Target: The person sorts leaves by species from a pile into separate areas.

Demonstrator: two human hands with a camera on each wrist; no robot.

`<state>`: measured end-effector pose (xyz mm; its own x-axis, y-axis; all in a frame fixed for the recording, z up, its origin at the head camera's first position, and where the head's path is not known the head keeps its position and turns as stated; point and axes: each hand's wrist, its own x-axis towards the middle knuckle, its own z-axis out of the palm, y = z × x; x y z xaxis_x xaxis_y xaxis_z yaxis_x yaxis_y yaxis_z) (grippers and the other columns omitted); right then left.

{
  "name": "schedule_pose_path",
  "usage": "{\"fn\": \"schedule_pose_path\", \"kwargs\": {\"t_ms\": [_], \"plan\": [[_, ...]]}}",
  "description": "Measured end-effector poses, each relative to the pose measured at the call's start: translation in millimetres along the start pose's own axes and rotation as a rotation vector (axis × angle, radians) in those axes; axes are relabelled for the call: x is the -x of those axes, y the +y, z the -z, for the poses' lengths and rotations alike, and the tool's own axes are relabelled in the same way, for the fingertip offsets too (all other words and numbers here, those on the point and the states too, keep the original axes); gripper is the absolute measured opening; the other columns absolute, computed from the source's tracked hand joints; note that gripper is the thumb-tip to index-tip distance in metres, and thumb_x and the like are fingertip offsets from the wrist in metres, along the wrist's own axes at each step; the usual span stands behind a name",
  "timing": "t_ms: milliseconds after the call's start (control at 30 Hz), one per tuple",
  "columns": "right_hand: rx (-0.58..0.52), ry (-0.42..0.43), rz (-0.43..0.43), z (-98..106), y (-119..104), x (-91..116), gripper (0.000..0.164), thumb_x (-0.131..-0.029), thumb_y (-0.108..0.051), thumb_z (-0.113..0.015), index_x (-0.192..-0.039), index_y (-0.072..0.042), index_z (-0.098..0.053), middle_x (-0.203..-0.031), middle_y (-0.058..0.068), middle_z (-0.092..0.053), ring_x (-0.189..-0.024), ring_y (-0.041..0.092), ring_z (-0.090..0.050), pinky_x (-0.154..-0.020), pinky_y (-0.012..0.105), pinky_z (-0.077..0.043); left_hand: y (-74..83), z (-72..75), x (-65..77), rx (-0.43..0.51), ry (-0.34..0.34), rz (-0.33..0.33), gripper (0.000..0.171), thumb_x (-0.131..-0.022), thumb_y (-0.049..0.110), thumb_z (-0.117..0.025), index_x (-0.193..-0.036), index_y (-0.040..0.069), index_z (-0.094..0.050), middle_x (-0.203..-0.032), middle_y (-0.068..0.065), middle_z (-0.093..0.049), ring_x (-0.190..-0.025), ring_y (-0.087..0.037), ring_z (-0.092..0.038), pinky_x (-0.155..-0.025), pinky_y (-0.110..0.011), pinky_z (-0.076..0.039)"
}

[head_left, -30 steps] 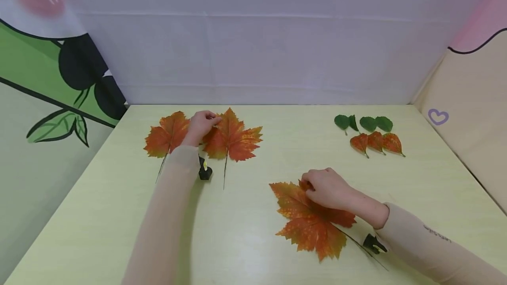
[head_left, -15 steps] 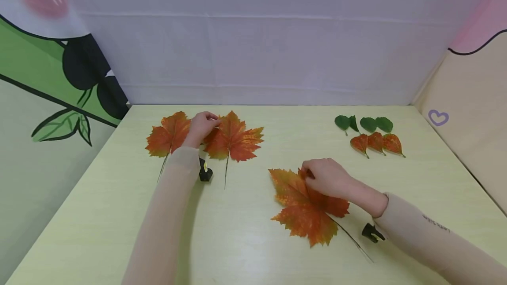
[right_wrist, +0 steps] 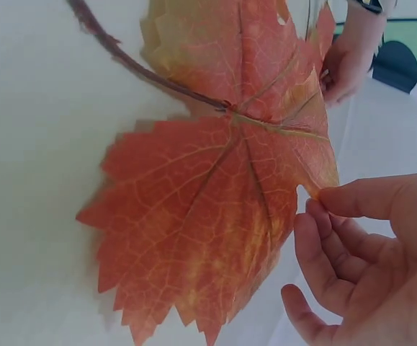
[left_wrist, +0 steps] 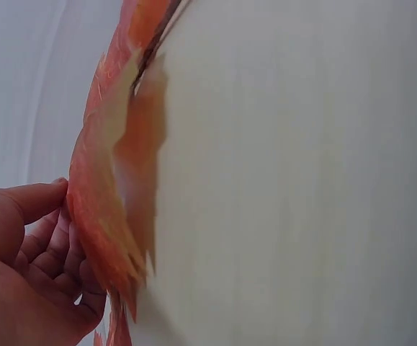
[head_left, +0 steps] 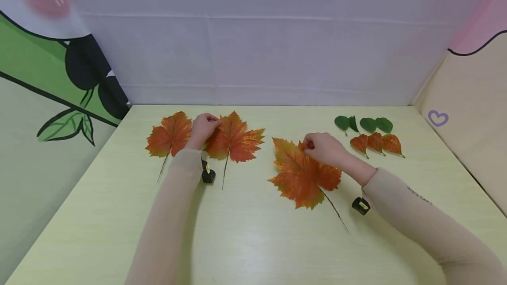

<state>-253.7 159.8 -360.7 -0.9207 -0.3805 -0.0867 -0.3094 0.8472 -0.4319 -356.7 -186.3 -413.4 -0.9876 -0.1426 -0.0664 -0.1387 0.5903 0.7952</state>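
Observation:
My left hand (head_left: pixel 203 129) pinches the upper left edge of an orange maple leaf (head_left: pixel 234 139) lying at the back, its thin stem toward me. The left wrist view shows the thumb and fingers (left_wrist: pixel 39 249) at that leaf's curled edge. On the right, my right hand (head_left: pixel 325 148) pinches a larger-looking orange maple leaf (head_left: pixel 301 179) near its top edge, thumb against fingertips. That leaf's dark stem (right_wrist: pixel 147 76) slants toward the lower right in the head view. A third maple leaf (head_left: pixel 168 133) lies left of my left hand, partly overlapped by it.
At the back right of the pale table (head_left: pixel 245 241), several small green leaves (head_left: pixel 369 124) lie in a row above a row of three small orange leaves (head_left: pixel 375 141). A pale cloth wall (head_left: pixel 277 56) rises behind the table's far edge.
My right hand has slid its maple leaf away from me, toward the back of the table, level with the others. The left hand has barely moved, still at the middle leaf's edge.

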Motion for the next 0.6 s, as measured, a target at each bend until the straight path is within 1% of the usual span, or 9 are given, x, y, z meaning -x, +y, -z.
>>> {"fn": "schedule_pose_path", "kwargs": {"t_ms": [233, 367, 600], "plan": [[-0.024, 0.033, -0.046, 8.7, 10.2, -18.3, 0.017, -0.086, -0.013, -0.056, -0.099, -0.003, -0.061, -0.093, 0.012, -0.064, -0.071, 0.02, -0.055, -0.065, 0.033, -0.045, 1.5, -0.6, 1.5, 0.013, -0.002, 0.005, 0.026, -0.089, 0.025, -0.059, -0.103, 0.004, -0.06, -0.098, -0.012, -0.06, -0.083, -0.024, -0.055, -0.078, -0.035, -0.047], [-0.05, 0.056, -0.067, 12.2, 12.8, -28.3, 0.021, -0.086, -0.013, -0.055, -0.102, -0.001, -0.06, -0.097, 0.014, -0.064, -0.074, 0.022, -0.057, -0.067, 0.034, -0.046, -0.4, -0.8, 0.9, 0.017, 0.004, 0.009, 0.027, -0.088, 0.027, -0.059, -0.103, 0.004, -0.06, -0.099, -0.012, -0.059, -0.083, -0.023, -0.055, -0.078, -0.035, -0.047], [-0.112, 0.079, -0.096, 18.6, 14.6, -43.6, 0.021, -0.087, -0.014, -0.053, -0.102, 0.0, -0.059, -0.098, 0.016, -0.062, -0.076, 0.024, -0.055, -0.067, 0.034, -0.045, 0.0, -0.3, 5.0, 0.019, -0.003, 0.003, 0.028, -0.09, 0.025, -0.057, -0.105, 0.002, -0.058, -0.102, -0.013, -0.057, -0.086, -0.024, -0.053, -0.078, -0.035, -0.046]]}}
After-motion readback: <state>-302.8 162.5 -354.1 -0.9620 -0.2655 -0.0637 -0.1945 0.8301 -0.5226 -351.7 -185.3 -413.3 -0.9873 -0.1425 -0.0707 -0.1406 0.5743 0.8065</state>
